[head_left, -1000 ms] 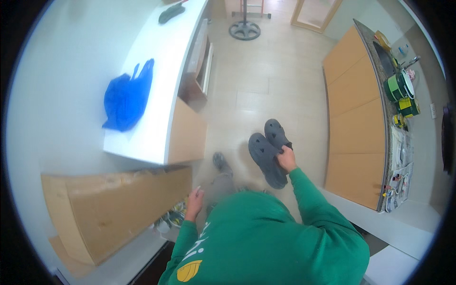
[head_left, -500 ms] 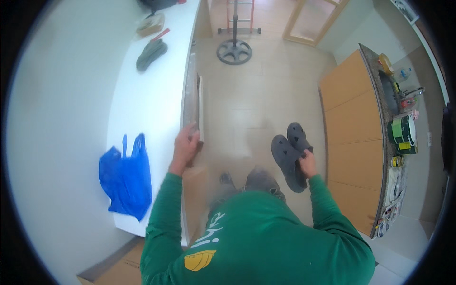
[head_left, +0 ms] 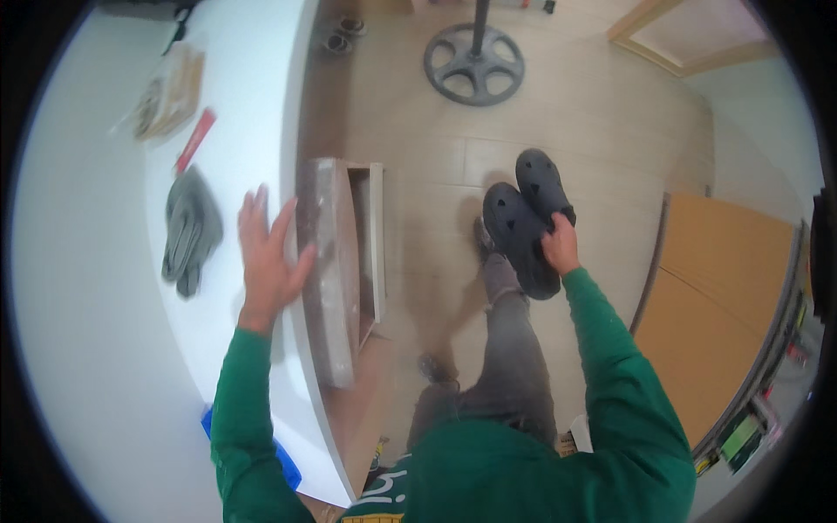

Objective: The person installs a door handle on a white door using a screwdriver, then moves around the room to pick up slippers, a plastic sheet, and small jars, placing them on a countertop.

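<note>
A pair of dark grey clogs (head_left: 514,228) hangs over the floor, held together at their heels by my right hand (head_left: 561,246). Its fingers are closed round them. My left hand (head_left: 270,261) is spread open and empty over the front edge of the white countertop (head_left: 240,96); whether it touches the surface I cannot tell. Left of that hand lies a folded grey cloth item (head_left: 189,228), perhaps gloves or socks, with a narrow red object (head_left: 194,142) just beyond it.
Below the counter edge stands an open wooden box-like compartment (head_left: 366,244). A round spoked stand base (head_left: 475,65) is ahead on the floor. Orange-brown cabinets (head_left: 724,288) line the right. A blue plastic bag (head_left: 286,466) is partly hidden by my left arm. Shoes (head_left: 340,39) sit beside the counter.
The view has moved forward along the counter. My left hand has left the wooden compartment's edge and spread open over the countertop. The clogs stay in my right hand.
</note>
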A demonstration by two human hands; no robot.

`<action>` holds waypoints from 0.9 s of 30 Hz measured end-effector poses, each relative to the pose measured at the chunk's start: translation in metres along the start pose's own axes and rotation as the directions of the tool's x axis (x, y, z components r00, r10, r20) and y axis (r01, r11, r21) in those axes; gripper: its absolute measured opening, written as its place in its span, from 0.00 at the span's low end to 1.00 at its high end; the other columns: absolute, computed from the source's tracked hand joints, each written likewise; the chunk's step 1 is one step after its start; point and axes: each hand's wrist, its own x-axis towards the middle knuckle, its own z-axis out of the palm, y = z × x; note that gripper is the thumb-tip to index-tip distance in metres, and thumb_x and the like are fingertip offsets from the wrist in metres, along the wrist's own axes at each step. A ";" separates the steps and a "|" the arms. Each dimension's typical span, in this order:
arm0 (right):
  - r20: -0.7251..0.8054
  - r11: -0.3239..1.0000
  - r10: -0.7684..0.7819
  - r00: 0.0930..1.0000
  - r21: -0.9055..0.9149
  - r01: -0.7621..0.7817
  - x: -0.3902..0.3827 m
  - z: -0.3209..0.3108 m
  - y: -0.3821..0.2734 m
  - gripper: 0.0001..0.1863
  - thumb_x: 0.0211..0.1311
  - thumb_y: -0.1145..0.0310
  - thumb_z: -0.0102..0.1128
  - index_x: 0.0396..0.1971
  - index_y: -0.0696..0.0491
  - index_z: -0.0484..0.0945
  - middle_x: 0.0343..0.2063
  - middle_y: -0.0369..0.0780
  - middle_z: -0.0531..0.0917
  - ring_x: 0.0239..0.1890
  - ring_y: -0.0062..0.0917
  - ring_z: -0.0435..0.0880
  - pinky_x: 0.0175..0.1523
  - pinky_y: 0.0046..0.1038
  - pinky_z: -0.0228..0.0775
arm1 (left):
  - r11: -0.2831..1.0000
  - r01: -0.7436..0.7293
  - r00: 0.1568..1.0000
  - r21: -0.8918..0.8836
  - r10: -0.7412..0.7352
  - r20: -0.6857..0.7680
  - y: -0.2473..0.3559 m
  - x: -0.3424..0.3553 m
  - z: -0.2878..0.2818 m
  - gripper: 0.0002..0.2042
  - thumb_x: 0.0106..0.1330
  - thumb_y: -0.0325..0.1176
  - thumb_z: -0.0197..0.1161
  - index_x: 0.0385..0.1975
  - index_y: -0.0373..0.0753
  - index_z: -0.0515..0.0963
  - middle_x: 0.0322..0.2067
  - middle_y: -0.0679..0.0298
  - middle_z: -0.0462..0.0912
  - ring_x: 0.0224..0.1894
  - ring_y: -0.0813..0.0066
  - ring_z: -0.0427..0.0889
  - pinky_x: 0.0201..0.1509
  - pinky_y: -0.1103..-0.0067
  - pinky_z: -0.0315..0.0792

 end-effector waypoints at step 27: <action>0.281 0.863 -0.331 0.901 0.476 0.168 0.264 0.397 -0.296 0.26 0.63 0.53 0.64 0.52 0.56 0.76 0.43 0.53 0.81 0.47 0.50 0.81 0.50 0.46 0.74 | 0.995 0.101 0.956 0.009 -0.099 0.277 -0.040 -0.038 -0.041 0.21 0.56 0.46 0.58 0.51 0.63 0.81 0.70 0.46 0.56 0.72 0.33 0.50 0.71 0.39 0.47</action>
